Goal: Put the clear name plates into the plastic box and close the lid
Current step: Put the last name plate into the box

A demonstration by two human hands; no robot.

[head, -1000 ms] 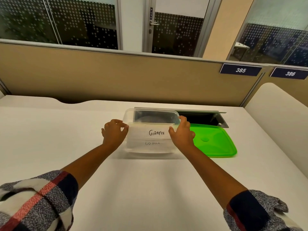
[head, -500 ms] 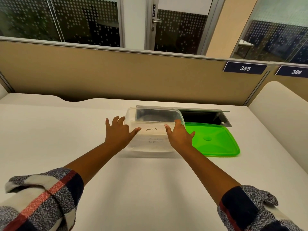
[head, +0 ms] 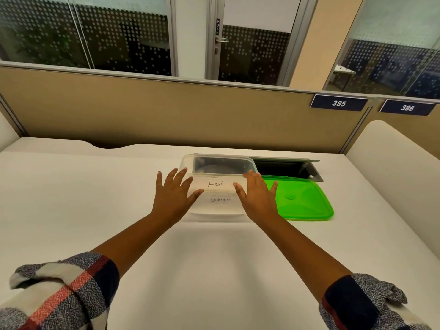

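Note:
A clear plastic box (head: pixel 188 163) stands on the white desk, lid off. Inside it lie clear name plates; the top name plate (head: pixel 216 184) carries a card reading "LION", and another plate's writing shows faintly below through the front wall. My left hand (head: pixel 172 197) is spread flat at the box's left side, fingers straight. My right hand (head: pixel 256 195) is spread at the box's right side, fingers straight. Neither hand holds anything. The green lid (head: pixel 302 201) lies flat on the desk just right of the box.
An open cable hatch (head: pixel 285 169) with a raised grey flap sits in the desk behind the lid and box. A beige partition (head: pixel 166 110) runs along the desk's far edge. A white side panel (head: pixel 392 158) bounds the right.
A second ago both hands gripped a plate marked "GIRAFEE" over the box. They let go and spread open; the plates now lie inside with "LION" on top.

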